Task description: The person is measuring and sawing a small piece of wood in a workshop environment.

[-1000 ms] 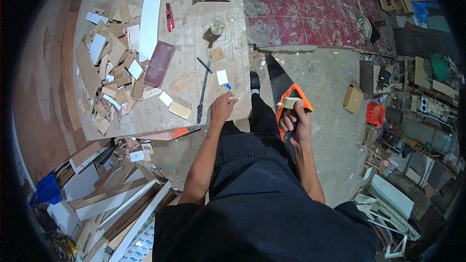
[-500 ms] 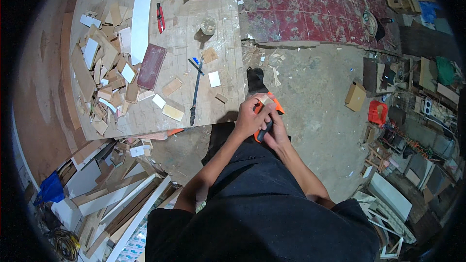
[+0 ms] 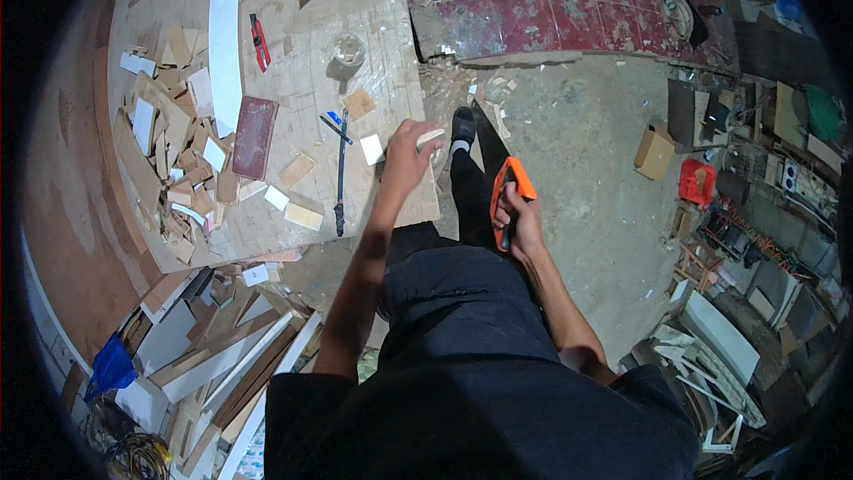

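Note:
My right hand (image 3: 524, 220) is closed round the orange-and-black handle of a handsaw (image 3: 526, 180). Its dark blade slants away toward the floor, beside my leg and shoe. Over the table's right edge, my left hand (image 3: 407, 158) grips a small wood block (image 3: 430, 137) between thumb and fingers. Just left of that hand lies a small white piece (image 3: 372, 149) on the wooden table (image 3: 311, 36). A thin dark tool with a blue part (image 3: 340, 169) lies further left, near a tan wood square (image 3: 359, 104).
A heap of wood offcuts (image 3: 169, 142) covers the table's left side. Near it are a maroon block (image 3: 255, 137), a long white strip (image 3: 227, 44), a red utility knife (image 3: 259, 43) and a clear jar (image 3: 348, 52). Boards (image 3: 231, 364) lean below the table; a red crate (image 3: 696, 181) stands right.
My hands, together round the saw and block before, have parted. The left moved leftward to the table edge with the block; the right keeps the saw, now lower right with its blade in view.

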`<state>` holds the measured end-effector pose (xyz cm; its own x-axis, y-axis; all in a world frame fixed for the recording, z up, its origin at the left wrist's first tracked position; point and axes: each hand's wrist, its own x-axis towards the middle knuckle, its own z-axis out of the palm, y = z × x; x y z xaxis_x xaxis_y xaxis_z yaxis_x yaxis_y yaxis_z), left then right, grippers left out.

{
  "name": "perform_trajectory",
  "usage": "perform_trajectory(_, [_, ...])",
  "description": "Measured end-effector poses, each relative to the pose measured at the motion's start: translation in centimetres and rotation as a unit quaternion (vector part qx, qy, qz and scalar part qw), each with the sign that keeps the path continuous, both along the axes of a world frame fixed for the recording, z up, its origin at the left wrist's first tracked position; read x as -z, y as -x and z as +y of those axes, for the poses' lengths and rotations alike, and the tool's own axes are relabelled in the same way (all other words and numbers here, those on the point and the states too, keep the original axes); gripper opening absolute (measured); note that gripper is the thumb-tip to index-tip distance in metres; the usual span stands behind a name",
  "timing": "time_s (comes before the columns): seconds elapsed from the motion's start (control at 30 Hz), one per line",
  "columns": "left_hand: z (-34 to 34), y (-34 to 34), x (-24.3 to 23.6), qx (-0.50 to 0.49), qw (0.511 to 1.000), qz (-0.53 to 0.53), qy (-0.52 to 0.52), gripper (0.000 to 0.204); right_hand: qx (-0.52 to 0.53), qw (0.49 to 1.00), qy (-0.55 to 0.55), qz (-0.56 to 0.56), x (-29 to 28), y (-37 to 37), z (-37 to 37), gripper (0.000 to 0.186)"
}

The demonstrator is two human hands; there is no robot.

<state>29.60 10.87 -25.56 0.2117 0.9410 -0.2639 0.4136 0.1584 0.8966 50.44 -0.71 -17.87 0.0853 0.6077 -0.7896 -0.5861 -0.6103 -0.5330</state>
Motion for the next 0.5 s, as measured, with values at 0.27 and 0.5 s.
perform_trajectory(0.27, [3.7, 0.9, 8.3, 0.095, 0.982, 0.160, -0.019, 0.024, -0.031, 0.996, -0.005, -0.085, 0.6, 2.1, 1.6, 0.033])
perform_trajectory(0.5, [2.2, 0.4, 9.0, 0.000, 0.982, 0.172, -0.077, 0.027, -0.079, 0.993, -0.035, -0.085, 1.9, 4.4, 1.2, 0.032])
